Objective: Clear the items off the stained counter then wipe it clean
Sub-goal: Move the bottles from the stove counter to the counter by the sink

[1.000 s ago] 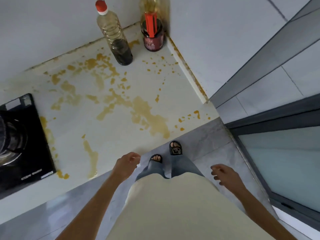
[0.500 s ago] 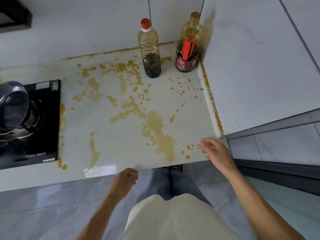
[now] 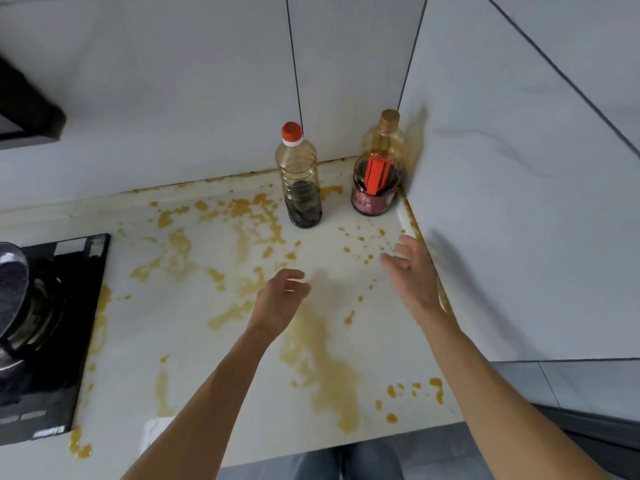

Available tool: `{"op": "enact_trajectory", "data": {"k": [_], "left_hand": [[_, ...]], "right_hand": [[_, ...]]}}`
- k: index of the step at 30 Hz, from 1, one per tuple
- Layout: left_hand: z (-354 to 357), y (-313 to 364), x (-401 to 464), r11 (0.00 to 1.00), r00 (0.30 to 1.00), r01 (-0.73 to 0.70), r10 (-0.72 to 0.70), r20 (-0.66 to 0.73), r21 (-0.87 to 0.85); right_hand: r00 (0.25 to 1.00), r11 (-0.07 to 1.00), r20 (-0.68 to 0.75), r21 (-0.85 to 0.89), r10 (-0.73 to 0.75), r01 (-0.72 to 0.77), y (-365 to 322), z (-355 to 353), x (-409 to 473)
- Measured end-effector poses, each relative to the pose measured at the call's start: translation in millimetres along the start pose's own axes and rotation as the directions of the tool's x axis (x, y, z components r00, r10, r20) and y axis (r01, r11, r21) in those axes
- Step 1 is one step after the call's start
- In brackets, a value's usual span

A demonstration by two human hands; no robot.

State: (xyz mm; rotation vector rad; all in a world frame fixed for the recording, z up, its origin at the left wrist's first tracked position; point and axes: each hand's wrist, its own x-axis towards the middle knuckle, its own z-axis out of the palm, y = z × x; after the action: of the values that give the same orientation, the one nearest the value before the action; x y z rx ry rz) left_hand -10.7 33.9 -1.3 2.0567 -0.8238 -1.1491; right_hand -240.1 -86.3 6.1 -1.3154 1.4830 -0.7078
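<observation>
The white counter is covered in yellow-brown stains. At its back stands a clear plastic bottle with a red cap and dark liquid at the bottom. In the back right corner a dark jar with a red label stands in front of a gold-capped bottle of pale oil. My left hand hovers over the middle of the counter, fingers loosely curled and holding nothing. My right hand is stretched out near the right wall, fingers apart and empty, a short way in front of the jar.
A black gas hob with a metal pot on it takes up the counter's left end. Tiled walls close off the back and the right side. A dark hood corner hangs at the upper left.
Both hands have moved forward from the counter's front edge out over its surface, toward the bottles. The view has tilted up and come closer to the counter.
</observation>
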Motion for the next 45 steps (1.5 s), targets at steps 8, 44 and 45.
{"op": "enact_trajectory", "data": {"k": [8, 44, 45], "left_hand": [[-0.9, 48.1, 90.9, 0.982, 0.966, -0.145, 0.115, -0.230, -0.120], [-28.3, 78.3, 108.2, 0.940, 0.900, -0.342, 0.334, -0.280, 0.022], [-33.7, 78.8, 96.9, 0.943, 0.902, -0.333, 0.328, -0.281, 0.031]], "right_hand": [[0.972, 0.976, -0.142, 0.087, -0.186, 0.199, -32.5, 13.0, 101.3], [0.986, 0.983, -0.076, 0.097, -0.152, 0.159, -66.5, 20.6, 133.5], [0.985, 0.982, -0.073, 0.101, -0.155, 0.162, -67.6, 15.1, 124.8]]}}
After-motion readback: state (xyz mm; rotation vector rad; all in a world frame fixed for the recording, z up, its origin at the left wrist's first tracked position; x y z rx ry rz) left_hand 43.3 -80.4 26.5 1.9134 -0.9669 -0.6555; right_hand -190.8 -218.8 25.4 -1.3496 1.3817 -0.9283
